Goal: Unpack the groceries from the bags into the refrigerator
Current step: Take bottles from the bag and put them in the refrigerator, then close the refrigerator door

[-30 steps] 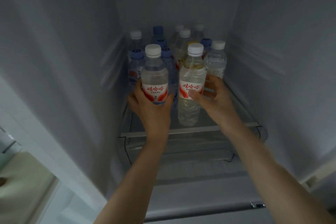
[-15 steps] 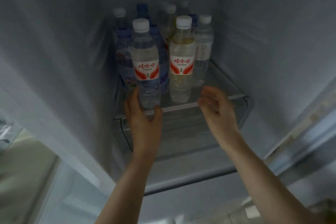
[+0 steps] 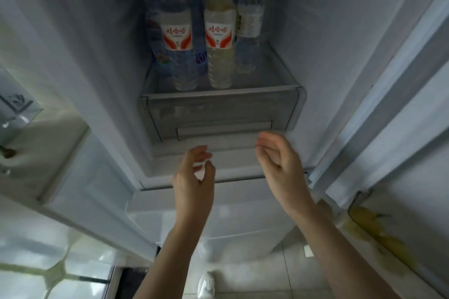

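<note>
Bottles standing upright on the glass shelf inside the open refrigerator, packed in a cluster toward the back. Front row: left red-label bottle with clear contents, right red-label bottle with yellowish contents just beside it, and a smaller clear bottle with a white cap to the right, slightly further back. Blue-label bottles partly hidden behind, count hard to tell. Clear drawer directly under the shelf, closed. Left hand raised in front of the refrigerator's lower edge, well below the bottles, fingers loosely curved with thumb near the fingertips, grasping nothing. Right hand at a similar height, apart from the left, fingers relaxed and released, touching nothing. White shoe on the tiled floor at the bottom edge.
</note>
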